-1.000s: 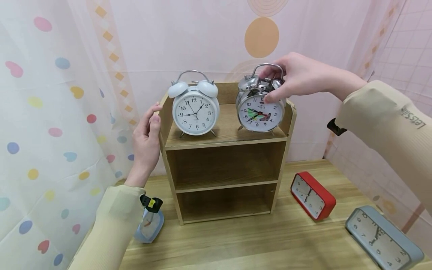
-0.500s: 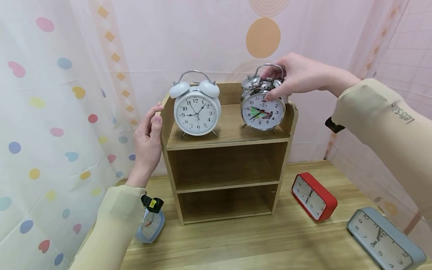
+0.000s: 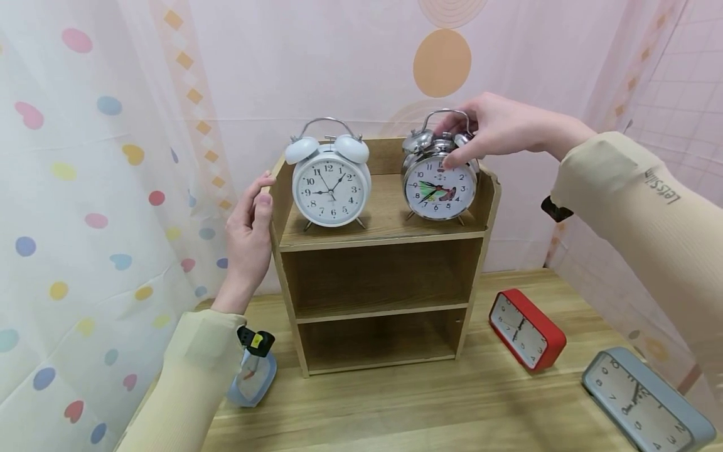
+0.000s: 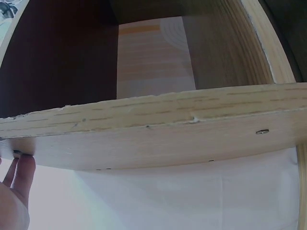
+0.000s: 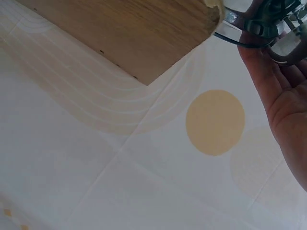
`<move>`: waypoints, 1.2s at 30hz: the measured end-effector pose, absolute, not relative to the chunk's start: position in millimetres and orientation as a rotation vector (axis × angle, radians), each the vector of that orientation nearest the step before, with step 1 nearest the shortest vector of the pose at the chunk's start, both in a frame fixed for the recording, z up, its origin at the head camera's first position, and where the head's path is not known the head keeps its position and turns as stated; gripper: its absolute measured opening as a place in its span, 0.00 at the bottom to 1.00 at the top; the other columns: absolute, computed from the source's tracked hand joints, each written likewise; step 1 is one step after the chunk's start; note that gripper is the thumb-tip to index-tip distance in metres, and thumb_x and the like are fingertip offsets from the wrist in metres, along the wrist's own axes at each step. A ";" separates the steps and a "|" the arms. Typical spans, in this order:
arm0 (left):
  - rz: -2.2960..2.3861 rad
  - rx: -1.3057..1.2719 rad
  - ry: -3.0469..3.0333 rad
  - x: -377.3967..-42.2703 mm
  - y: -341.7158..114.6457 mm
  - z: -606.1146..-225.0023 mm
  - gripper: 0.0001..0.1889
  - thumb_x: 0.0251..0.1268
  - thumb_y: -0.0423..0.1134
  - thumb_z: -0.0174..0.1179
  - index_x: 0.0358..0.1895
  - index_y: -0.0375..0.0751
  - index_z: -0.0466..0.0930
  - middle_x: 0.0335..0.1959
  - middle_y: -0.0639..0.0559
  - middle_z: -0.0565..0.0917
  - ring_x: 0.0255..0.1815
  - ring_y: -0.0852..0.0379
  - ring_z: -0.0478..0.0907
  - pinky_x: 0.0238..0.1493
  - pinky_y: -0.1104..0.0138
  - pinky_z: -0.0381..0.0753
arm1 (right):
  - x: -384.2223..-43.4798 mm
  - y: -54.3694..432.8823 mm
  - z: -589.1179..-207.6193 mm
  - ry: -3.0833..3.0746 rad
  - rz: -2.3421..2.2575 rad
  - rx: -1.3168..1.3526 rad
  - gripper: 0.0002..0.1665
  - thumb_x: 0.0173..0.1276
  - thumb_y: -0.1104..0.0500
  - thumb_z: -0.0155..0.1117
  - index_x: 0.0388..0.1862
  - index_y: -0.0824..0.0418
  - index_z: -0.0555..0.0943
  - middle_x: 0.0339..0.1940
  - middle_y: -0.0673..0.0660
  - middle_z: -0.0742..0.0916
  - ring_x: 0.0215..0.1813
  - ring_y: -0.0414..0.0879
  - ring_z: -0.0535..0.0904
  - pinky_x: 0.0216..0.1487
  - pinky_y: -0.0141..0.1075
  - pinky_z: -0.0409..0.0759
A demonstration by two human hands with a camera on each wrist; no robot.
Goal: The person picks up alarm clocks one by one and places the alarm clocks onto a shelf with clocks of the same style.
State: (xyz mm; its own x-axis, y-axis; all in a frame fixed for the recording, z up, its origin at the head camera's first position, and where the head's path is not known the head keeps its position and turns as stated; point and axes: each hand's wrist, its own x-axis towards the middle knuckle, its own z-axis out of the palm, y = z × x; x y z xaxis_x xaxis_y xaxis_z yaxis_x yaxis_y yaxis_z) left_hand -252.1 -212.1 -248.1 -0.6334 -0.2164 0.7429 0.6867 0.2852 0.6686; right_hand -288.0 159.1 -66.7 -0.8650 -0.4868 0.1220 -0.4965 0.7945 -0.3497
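My right hand (image 3: 499,129) grips the silver twin-bell alarm clock (image 3: 440,188) from above, thumb at the top of its dial and fingers behind the bells. That clock stands on the right side of a small wooden shelf's (image 3: 378,238) top level. Part of its metal body (image 5: 266,21) shows in the right wrist view. To its left stands a white twin-bell alarm clock (image 3: 331,191). My left hand (image 3: 248,245) rests its fingers against the shelf's left side panel, near the upper edge. In the left wrist view, fingertips (image 4: 23,175) touch that panel (image 4: 144,143).
On the wooden table (image 3: 395,408), a red rectangular clock (image 3: 528,329) and a grey-blue one (image 3: 646,398) lie to the right. A light blue clock (image 3: 253,380) is partly hidden behind my left wrist. Patterned curtains (image 3: 113,188) hang close around the shelf.
The silver clock has shifted slightly back on the top level, my right hand moving with it. My left hand stays against the panel. The head view has shifted a little.
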 end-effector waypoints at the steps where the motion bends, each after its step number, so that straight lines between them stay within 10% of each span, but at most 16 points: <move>1: -1.454 -0.428 -1.773 -252.1 -212.0 -248.1 0.19 0.83 0.41 0.50 0.67 0.37 0.78 0.77 0.47 0.77 0.82 0.55 0.69 0.75 0.74 0.68 | -288.7 159.9 -67.4 -2.949 0.610 0.813 0.29 0.64 0.51 0.78 0.64 0.52 0.81 0.45 0.41 0.88 0.49 0.40 0.77 0.50 0.28 0.73; 36: -1.444 -0.426 -1.769 -251.8 -213.0 -247.8 0.19 0.83 0.41 0.49 0.67 0.36 0.78 0.76 0.46 0.77 0.82 0.54 0.69 0.75 0.74 0.68 | -303.9 166.5 -89.3 -2.845 0.957 0.818 0.33 0.69 0.56 0.73 0.72 0.60 0.77 0.48 0.43 0.86 0.44 0.34 0.80 0.48 0.23 0.77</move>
